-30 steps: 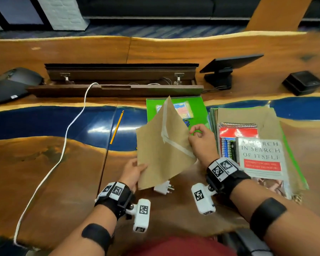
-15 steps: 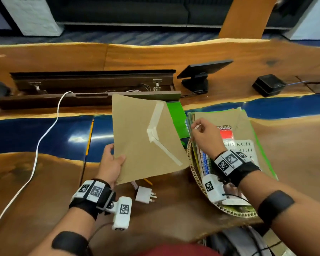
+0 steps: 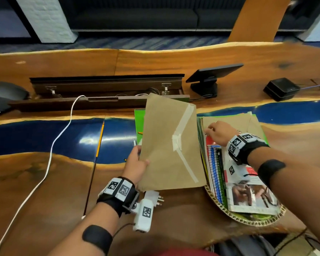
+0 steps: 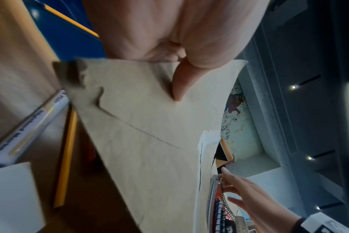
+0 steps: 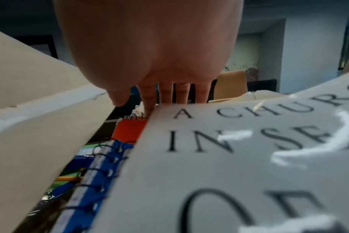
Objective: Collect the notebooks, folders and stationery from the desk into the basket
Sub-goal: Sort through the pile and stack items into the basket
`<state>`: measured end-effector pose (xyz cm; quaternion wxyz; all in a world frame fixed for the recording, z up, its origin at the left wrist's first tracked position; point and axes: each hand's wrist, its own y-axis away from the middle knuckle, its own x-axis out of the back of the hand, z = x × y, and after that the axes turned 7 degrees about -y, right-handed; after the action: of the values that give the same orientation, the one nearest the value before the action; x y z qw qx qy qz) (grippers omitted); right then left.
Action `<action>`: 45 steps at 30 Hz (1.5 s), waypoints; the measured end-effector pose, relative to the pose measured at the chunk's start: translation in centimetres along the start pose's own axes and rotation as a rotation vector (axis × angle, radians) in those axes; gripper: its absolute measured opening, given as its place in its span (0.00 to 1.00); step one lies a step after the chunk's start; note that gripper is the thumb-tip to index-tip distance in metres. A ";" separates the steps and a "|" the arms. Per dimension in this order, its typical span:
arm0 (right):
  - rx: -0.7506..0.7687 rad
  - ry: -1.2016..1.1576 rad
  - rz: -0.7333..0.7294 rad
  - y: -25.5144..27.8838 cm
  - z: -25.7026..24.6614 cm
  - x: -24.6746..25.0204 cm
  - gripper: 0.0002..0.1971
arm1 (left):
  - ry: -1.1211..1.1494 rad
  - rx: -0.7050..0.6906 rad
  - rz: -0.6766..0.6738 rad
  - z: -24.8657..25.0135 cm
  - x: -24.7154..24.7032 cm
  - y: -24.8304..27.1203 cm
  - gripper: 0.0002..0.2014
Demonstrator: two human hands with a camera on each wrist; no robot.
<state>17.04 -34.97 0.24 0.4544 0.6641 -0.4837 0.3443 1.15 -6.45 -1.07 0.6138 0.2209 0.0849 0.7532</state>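
Inside woven basket [image 3: 222,205] at three o'clock: spiral notebooks [image 3: 215,170], book [image 3: 251,196]. Left hand [image 3: 137,164] grip pinching brown envelope [image 3: 170,145]; right hand [image 3: 217,133] fingers straight, touching stack. Marker [image 4: 28,126] only in left-wrist view.

Black wristbands [image 3: 118,193] (tagged, 2), black armbands [image 3: 97,237].

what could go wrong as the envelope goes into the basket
The left hand pinches the large brown paper envelope by one edge only, so it may flop or slip. The woven basket is already piled with spiral notebooks and the grey book; the right hand lifting them could spill the stack.
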 end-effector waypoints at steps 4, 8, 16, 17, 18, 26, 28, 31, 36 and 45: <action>-0.004 0.065 -0.053 -0.5 -0.1 0.1 0.26 | 0.018 -0.026 0.035 1.2 -0.2 -0.3 0.17; 0.003 0.033 -0.169 -0.7 0.0 1.5 0.22 | 0.024 -0.073 0.077 2.2 0.1 -1.1 0.17; 0.011 0.021 -0.248 -1.3 -0.1 3.3 0.19 | 0.065 -0.182 0.164 5.8 -1.5 -4.1 0.24; 0.027 0.047 -0.241 -1.4 0.4 3.5 0.19 | 0.078 -0.197 0.175 6.4 -2.3 -4.5 0.24; 0.026 0.059 -0.227 -1.6 0.8 3.7 0.19 | 0.075 -0.210 0.190 6.9 -2.8 -4.9 0.24; 0.062 0.062 -0.268 -2.3 4.0 4.4 0.22 | 0.100 -0.273 0.223 10.0 -7.6 -7.7 0.23; 0.087 0.023 -0.294 -2.2 4.3 4.3 0.16 | 0.121 -0.282 0.217 10.8 -8.8 -8.3 0.23; 0.142 -0.013 -0.267 -2.3 5.0 4.5 0.14 | 0.156 -0.303 0.236 11.8 -10.0 -9.3 0.23; 0.146 -0.041 -0.270 -3.2 6.2 4.7 0.18 | 0.112 -0.334 0.211 12.2 -12.4 -10.5 0.23; 0.220 -0.059 -0.304 -2.7 6.2 5.4 0.17 | 0.097 -0.235 0.063 9.9 -17.7 -11.4 0.22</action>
<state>21.28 -42.28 2.16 0.4114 0.7850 -0.3503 0.3031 18.24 -22.23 -0.88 0.6068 0.1132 0.0186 0.7865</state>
